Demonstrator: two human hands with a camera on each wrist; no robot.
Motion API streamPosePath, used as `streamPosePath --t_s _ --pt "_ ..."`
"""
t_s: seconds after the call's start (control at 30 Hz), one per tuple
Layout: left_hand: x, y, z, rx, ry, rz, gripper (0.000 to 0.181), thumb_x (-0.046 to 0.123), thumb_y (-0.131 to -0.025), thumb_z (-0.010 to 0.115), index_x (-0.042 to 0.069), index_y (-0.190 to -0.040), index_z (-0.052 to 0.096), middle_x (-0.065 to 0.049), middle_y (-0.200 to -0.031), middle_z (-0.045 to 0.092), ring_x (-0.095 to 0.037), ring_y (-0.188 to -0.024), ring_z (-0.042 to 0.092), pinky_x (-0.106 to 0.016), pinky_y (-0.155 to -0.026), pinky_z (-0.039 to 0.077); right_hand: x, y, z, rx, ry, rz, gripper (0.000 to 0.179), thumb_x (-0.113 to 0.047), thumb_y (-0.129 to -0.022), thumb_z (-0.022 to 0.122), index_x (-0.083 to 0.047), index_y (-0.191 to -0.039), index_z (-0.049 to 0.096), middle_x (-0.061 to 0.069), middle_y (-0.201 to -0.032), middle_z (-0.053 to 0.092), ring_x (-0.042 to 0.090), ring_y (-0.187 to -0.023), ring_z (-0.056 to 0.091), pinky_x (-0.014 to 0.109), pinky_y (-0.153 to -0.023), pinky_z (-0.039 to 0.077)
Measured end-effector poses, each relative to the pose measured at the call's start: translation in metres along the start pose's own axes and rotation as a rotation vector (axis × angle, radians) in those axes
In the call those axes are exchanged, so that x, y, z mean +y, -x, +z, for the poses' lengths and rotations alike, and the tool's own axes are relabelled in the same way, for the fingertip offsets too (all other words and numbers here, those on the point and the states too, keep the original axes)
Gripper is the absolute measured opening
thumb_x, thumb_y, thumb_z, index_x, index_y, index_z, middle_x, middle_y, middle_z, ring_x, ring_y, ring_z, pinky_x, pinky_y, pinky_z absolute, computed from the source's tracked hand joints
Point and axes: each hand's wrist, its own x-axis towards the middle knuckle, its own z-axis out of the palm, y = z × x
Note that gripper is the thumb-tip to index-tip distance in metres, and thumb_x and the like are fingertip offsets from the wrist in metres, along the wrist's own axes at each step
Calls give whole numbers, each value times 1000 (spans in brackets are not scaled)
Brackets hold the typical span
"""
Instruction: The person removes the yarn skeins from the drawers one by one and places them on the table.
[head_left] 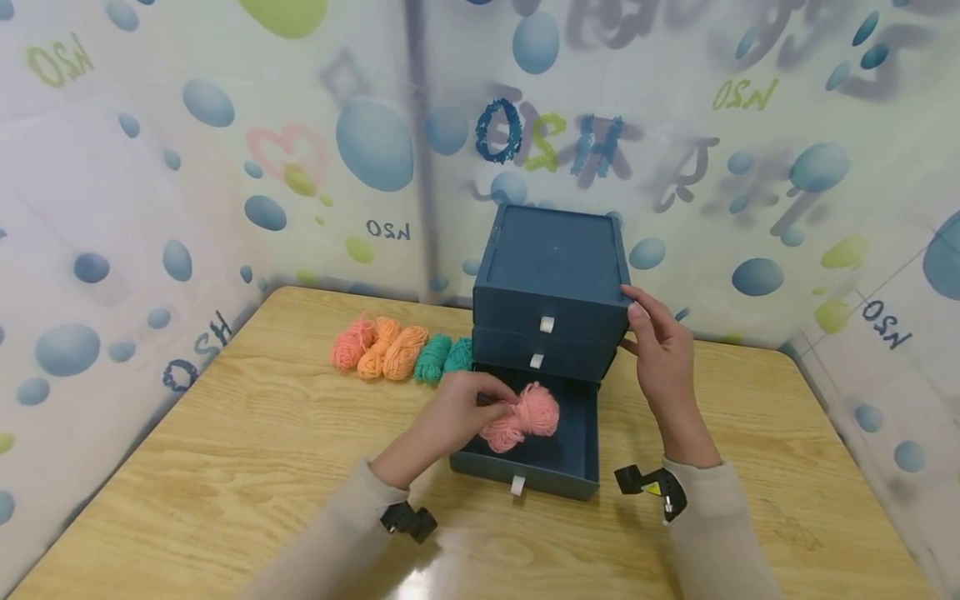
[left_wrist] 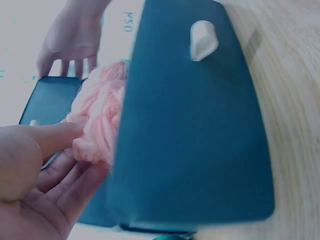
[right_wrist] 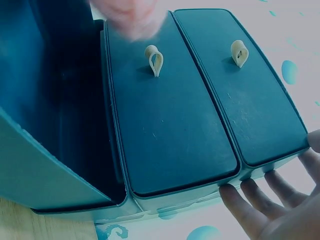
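Observation:
Between its thumb and fingers my left hand pinches a pink yarn skein, narrow at the middle. The skein hangs over the pulled-out bottom drawer of a dark blue drawer unit. In the left wrist view the drawer front hides part of the skein. My right hand rests against the unit's right side, thumb by the top front corner. Its fingertips touch the side wall in the right wrist view, where the two upper drawers are closed.
Left of the unit, on the wooden table, lie a coral skein, two orange skeins and green skeins. White loop tabs stick out from the drawer fronts. A patterned curtain wall stands behind the table.

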Motion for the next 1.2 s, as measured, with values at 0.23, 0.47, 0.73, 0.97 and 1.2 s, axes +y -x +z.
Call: streamPosePath --t_s 0.23,0.47,0.73,0.97,1.2 --pt "-3 12 -24 90 3 -42 8 7 -87 78 11 -94 80 -2 -89 78 -6 -74 65 -20 -67 57 1 1 0 0 -1 3 41 -34 -109 45 -21 -145 57 -1 -156 48 30 -135 55 52 -100 52" --pt "-21 27 -48 142 7 -77 11 9 -88 78 12 -98 80 -1 -94 78 -12 -85 71 -28 -77 61 2 1 1 -2 1 -2 41 -34 -109 44 -22 -145 57 -2 -157 48 27 -138 53 51 -100 52" --pt "-41 37 -77 268 40 -112 11 6 -89 76 10 -99 80 -7 -98 79 -20 -87 74 -27 -76 62 2 2 -1 10 27 -1 39 -35 -109 43 -26 -145 57 -6 -156 49 16 -125 58 43 -98 53" --pt "-57 39 -106 361 -42 -172 10 6 -91 74 5 -100 79 -12 -97 78 -25 -93 74 -28 -78 61 0 2 -1 8 16 2 40 -34 -109 43 -25 -145 57 -5 -156 49 19 -128 58 46 -99 52" --pt "-83 39 -135 443 -159 -181 13 6 -93 71 3 -103 78 -16 -100 78 -29 -97 74 -23 -79 61 0 1 1 6 16 -1 40 -35 -109 43 -26 -145 57 -6 -156 49 21 -128 58 47 -99 53"
